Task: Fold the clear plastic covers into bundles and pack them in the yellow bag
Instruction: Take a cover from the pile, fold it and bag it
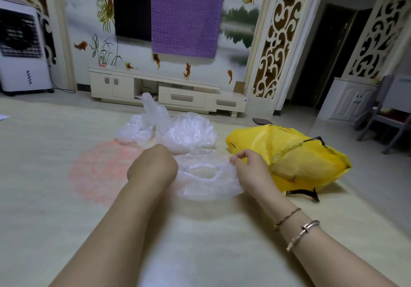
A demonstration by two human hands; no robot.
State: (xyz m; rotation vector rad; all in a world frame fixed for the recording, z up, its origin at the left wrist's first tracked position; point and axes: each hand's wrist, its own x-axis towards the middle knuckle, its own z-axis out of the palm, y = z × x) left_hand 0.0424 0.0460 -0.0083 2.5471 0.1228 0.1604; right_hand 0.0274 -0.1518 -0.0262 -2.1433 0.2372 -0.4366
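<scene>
Hands stretch a crinkled clear plastic cover (206,180) between them on the pale floor: left hand (153,164) gripping one end, right hand (249,166) pinching the other. Crumpled yellow plastic bag (289,153) lies just right (nearer the right hand); more clear covers (169,131) wait beyond.

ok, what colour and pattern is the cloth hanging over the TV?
Purple cloth with a fine white dotted pattern, in the head view.

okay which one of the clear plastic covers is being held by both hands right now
The nearest cover, stretched between the left hand and right hand. The other covers lie untouched in a heap behind it.
</scene>
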